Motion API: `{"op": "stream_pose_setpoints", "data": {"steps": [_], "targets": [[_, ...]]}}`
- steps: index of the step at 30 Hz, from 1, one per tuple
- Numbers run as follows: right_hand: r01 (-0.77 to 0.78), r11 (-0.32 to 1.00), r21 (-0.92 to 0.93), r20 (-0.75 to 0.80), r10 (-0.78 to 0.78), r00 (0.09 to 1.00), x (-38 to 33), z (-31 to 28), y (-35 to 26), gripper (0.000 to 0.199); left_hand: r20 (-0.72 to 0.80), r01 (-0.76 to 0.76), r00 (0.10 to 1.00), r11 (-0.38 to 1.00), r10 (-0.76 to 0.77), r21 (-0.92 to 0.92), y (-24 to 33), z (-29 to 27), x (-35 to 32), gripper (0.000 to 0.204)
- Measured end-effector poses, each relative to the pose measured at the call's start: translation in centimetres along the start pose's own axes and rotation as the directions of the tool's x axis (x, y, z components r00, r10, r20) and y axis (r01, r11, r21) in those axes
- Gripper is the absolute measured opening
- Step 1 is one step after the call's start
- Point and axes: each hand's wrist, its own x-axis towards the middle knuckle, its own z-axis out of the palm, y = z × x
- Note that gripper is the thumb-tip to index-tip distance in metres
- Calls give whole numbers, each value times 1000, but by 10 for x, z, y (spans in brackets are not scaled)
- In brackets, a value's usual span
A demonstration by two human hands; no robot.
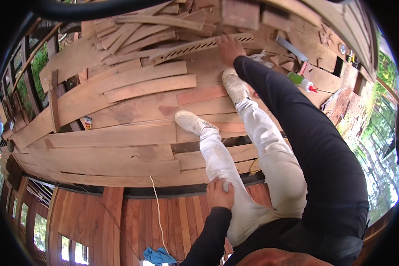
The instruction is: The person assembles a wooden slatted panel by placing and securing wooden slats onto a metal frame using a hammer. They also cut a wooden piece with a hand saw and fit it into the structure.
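My right hand (pixel 231 49) is stretched far forward, its fingers closed over the right part of a long wooden strip (pixel 190 51) with a row of slanted dark slots. That strip lies among loose boards on the plank floor. Bent back near my body, my left hand (pixel 220 193) rests on my left thigh. Its fingers are curled round a small pale grey thing (pixel 226 185) that I cannot make out. Beside my right wrist lies a crumpled clear plastic piece (pixel 259 57).
A pile of offcut boards (pixel 142 33) lies ahead on the left. Right of my feet are a grey metal bar (pixel 291 48) and a white-green squeeze bottle (pixel 302 82) with a red tip. Gaps show between some planks. A pale cord (pixel 157 208) trails near a blue cloth (pixel 158 256).
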Motion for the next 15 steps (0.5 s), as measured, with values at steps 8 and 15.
{"op": "stream_pose_setpoints", "data": {"steps": [8,15], "targets": [[27,971,236,360,-114,926,14,8,21,43,-36,11,999,998,-14,-69,-10,-9,-5,24],[-200,745,636,533,-237,813,-156,-127,2,64,38,75,996,997,-75,-6,-5,-10,-6,31]]}}
